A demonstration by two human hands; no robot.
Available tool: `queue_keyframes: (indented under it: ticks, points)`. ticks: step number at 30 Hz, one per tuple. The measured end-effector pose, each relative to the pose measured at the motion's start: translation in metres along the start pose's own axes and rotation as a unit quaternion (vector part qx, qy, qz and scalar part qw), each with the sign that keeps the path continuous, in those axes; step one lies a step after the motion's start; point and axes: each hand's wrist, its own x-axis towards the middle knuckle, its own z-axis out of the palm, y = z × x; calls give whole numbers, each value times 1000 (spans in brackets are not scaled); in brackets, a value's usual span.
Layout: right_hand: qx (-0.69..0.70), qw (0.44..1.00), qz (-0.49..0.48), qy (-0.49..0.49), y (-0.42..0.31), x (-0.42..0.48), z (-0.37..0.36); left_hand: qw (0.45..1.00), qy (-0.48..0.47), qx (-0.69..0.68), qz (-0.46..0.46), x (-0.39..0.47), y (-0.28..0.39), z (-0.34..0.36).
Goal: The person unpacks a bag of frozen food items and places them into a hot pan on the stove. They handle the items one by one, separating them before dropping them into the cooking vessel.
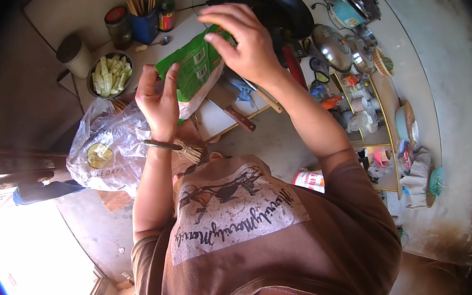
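Observation:
A green plastic packet (192, 71) with a clear, whitish lower part is between my hands above the counter. My left hand (158, 99) pinches its near left corner between thumb and fingers; a bangle is on that wrist. My right hand (246, 41) is raised over the packet's far right end, fingers spread from the thumb; whether it touches the packet is unclear. Beneath the packet, a cleaver (231, 108) and a wooden-handled knife (266, 98) lie at the counter's edge. A bowl of cut pale green vegetable pieces (111, 75) stands to the left.
A black wok (277, 9) stands behind my right hand. Chopsticks in a blue holder (145, 26), a sauce bottle (166, 9) and a jar (119, 27) line the back. A clear plastic bag (110, 153) lies left. Pot lids (331, 48) and a rice cooker (349, 10) are right.

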Motion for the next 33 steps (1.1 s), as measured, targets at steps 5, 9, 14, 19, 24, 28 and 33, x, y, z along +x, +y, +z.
queue_keyframes:
  ticks: [5, 9, 14, 19, 24, 28, 33]
  points:
    - [37, 992, -24, -116, 10, -2, 19, 995, -36, -65, -67, 4, 6, -2]
    - [27, 982, -10, -184, 17, -1, 23, 996, -82, 23, -36, 17, 18, -9]
    - [12, 986, -71, -147, 18, 0, 31, 940, -211, 252, 94, 54, 54, -18]
    - [5, 984, -101, -144, 17, 5, 32, 923, -259, 272, 86, 68, 60, -15]
    - [8, 983, -114, -142, 21, 3, 42, 963, -221, 138, -66, 63, 36, -15]
    - [17, 990, -110, -86, 18, -4, 45, 973, -151, 11, -177, 54, 32, -9]
    - [34, 994, -98, -42, 9, -11, 47, 943, -58, -146, -294, 43, 12, -10]
